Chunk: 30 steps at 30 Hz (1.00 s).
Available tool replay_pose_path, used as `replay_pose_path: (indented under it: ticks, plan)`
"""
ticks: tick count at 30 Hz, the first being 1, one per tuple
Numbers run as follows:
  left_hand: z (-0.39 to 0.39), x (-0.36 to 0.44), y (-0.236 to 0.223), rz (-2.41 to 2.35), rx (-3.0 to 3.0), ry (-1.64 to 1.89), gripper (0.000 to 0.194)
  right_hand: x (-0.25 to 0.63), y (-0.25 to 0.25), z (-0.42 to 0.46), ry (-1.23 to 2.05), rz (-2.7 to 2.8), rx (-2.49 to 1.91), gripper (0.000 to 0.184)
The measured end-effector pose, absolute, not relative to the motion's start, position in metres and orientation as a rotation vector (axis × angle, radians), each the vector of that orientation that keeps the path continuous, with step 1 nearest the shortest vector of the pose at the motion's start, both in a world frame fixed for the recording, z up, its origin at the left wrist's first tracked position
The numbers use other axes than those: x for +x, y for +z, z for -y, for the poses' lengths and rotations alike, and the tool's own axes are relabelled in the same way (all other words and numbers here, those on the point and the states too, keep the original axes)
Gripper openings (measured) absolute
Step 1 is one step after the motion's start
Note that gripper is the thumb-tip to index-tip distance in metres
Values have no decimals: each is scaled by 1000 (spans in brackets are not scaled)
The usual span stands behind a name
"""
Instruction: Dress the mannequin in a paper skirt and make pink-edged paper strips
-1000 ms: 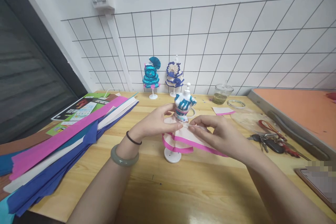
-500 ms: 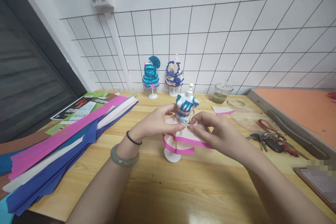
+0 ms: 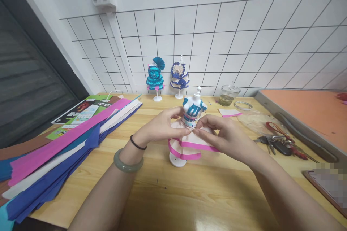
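Pinching the pink-edged white paper (image 3: 193,139) in your right hand (image 3: 231,139), fingers almost together, you curl your left hand (image 3: 159,126), its fingers wider apart, around the little dress form (image 3: 192,109) standing on the surface (image 3: 162,202).

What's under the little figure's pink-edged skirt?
Below the skirt, part of a round white base shows on the table. Whatever joins it to the figure is covered by the skirt.
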<state>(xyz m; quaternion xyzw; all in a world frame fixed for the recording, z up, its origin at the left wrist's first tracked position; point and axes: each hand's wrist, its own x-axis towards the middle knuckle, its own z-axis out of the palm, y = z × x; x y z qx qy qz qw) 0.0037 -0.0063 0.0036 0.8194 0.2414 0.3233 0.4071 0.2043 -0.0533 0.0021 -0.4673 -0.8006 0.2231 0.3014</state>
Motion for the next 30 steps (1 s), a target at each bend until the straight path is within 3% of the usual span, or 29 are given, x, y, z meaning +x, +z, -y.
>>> replay_pose_path:
  ticks: [14,24,27,30]
  plan:
    - [9,11,2,-653,1968,859,40,202,-1,52,592,2057,-1232,13]
    - [-3,5,-6,-783,1874,1005,32,199,-4,49,-73,2250,-796,27]
    - [-4,6,-7,-798,1888,1025,31,191,-12,49,-369,2296,-706,14]
    - [-4,6,-6,-849,1912,1017,30,185,-20,49,-566,2326,-650,15]
